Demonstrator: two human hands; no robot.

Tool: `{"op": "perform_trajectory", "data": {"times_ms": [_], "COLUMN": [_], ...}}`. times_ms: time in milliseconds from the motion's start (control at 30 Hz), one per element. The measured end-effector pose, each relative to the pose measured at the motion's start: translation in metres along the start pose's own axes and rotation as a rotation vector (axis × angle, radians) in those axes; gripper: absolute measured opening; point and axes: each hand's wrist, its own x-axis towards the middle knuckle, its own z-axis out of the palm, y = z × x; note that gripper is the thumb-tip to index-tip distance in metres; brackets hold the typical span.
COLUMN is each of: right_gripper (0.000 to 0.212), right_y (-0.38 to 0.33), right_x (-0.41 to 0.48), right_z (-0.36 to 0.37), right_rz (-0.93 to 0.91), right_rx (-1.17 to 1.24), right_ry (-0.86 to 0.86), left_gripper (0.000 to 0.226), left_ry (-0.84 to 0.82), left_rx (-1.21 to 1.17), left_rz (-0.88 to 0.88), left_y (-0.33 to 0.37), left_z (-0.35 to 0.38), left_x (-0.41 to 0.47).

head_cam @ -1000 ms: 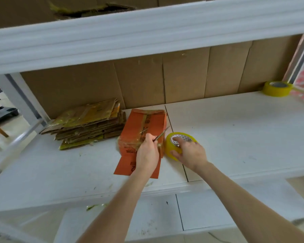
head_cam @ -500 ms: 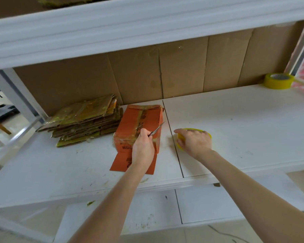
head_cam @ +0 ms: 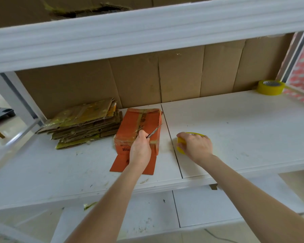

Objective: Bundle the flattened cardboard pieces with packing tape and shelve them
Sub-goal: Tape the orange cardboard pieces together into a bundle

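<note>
Now both hands busy.
Left hand (head_cam: 140, 148) grips a thin metal blade (head_cam: 154, 132) atop the orange cardboard bundle (head_cam: 135, 120); right hand (head_cam: 196, 146) curls round the yellow tape roll (head_cam: 180, 143), just beside.

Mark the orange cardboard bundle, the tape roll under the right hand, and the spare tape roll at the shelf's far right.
orange cardboard bundle (head_cam: 130, 123), head view, left part of its top face.
near tape roll (head_cam: 179, 145), head view, exposed yellow side wall.
spare tape roll (head_cam: 268, 89), head view, outer yellow wall.

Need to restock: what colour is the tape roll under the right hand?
Yellow tape roll, best in the head view.
</note>
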Motion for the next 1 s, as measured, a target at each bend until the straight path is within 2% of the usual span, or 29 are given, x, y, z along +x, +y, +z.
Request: {"op": "perform_trajectory", "data": {"times_ms": [233, 433, 667, 800, 1000], "right_gripper": [0.03, 0.025, 0.022, 0.029, 0.024], "right_y": [-0.001, -0.007, -0.011, -0.013, -0.013], "right_x": [-0.006, -0.003, -0.002, 0.002, 0.007], "right_z": [-0.005, -0.005, -0.002, -0.004, -0.005], "right_rz": [-0.031, -0.036, -0.03, 0.018, 0.087], "right_rx": [0.043, -0.028, -0.021, 0.053, 0.071], "right_ry": [-0.011, -0.006, 0.034, 0.028, 0.025], "left_gripper": [0.01, 0.008, 0.003, 0.006, 0.015], "left_ry": [0.018, 0.017, -0.001, 0.148, 0.039], "left_rx": [0.013, 0.026, -0.058, 0.04, 0.102], "left_rz": [0.014, 0.013, -0.017, 0.163, 0.205], "left_y": [0.0, 0.001, 0.009, 0.019, 0.027], "left_z": [0.0, -0.003, -0.014, -0.025, -0.014], "left_x": [-0.002, -0.004, -0.007, -0.035, -0.068]}}
